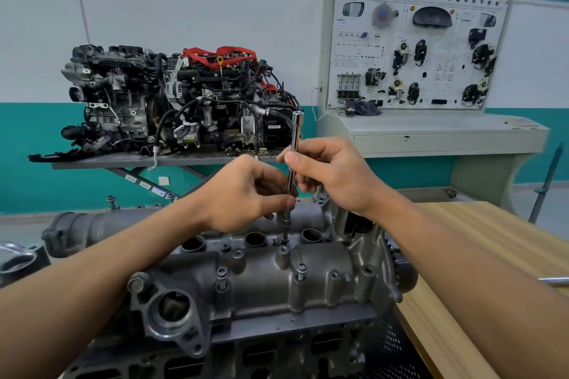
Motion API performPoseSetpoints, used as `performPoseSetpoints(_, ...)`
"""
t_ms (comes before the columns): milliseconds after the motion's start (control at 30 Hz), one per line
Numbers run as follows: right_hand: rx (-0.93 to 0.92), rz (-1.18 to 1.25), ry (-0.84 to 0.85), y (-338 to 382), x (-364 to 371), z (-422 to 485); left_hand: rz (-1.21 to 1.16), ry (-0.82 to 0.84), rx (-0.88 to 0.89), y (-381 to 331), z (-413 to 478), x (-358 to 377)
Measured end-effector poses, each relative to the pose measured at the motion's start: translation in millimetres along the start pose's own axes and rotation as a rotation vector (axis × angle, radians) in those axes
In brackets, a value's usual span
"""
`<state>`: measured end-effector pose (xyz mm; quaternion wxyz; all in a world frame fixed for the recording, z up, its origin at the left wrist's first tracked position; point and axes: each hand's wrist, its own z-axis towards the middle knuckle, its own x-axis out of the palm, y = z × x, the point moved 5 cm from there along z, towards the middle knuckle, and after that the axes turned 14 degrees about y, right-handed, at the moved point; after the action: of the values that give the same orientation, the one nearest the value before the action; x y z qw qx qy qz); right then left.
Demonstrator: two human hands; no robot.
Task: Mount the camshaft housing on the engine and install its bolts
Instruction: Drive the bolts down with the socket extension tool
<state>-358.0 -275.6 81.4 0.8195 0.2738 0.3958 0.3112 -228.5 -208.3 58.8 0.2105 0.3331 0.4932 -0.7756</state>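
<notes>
Both left hand (pixel 243 194) and right hand (pixel 335 175) fingers (pixel 308 151) round extension bar (pixel 296 129); seemingly wooden table (pixel 480 234).

I see the camshaft housing (pixel 261 280) as matt grey cast metal, slightly rough. The extension bar (pixel 296 132) at twelve o'clock is glossy chromed metal; the table (pixel 480 243) at three o'clock shows smooth pale wood grain.

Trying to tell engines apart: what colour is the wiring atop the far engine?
Red: the wiring harness atop the dark assembled engine, best in head view.
</notes>
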Motion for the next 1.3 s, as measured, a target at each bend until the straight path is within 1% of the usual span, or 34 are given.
performPoseSetpoints(167, 0.036, -0.017, -0.011, -4.3, 0.3, 2.6, -0.03, 0.001, -0.002, 0.3, 1.7, 1.7)
performPoseSetpoints(300, 0.068, -0.026, -0.071, -6.9, -2.0, 4.7, 0.003, -0.03, 0.013, -0.3, 3.3, -0.8)
performPoseSetpoints(400, 0.072, -0.074, -0.1, -5.2, -3.0, 3.5, -0.035, -0.059, 0.036, -3.8, 2.0, -3.1)
performPoseSetpoints(500, 0.067, -0.059, -0.072, -2.2, -0.5, 2.8, -0.018, -0.076, 0.042, -3.9, 2.2, -3.5)
performPoseSetpoints(600, 0.036, 0.038, -0.023, -0.1, 1.5, 1.8, -0.014, -0.038, 0.029, -2.8, 2.9, 0.3)
performPoseSetpoints(667, 0.026, 0.068, -0.022, 0.2, 0.8, 0.9, -0.022, -0.018, 0.019, -2.1, 3.2, 2.2)
performPoseSetpoints(800, 0.028, -0.018, -0.016, 1.2, 1.8, 2.4, 0.007, -0.034, 0.008, -3.6, 3.6, 0.9)
performPoseSetpoints(933, 0.021, -0.029, -0.091, -0.1, -0.8, 3.2, 0.014, -0.095, 0.04, -8.8, 1.0, -4.7)
performPoseSetpoints(1033, 0.016, -0.034, -0.081, -0.1, -0.2, 3.8, 0.026, -0.071, 0.04, -8.7, 1.6, -3.6)
performPoseSetpoints(1200, -0.007, 0.088, -0.034, -0.9, -2.2, 0.8, 0.064, -0.016, -0.003, -5.0, 2.6, 0.5)
performPoseSetpoints(1300, 0.007, 0.035, -0.027, -1.0, -1.2, 0.4, 0.016, -0.021, -0.019, -3.5, 2.7, 0.8)
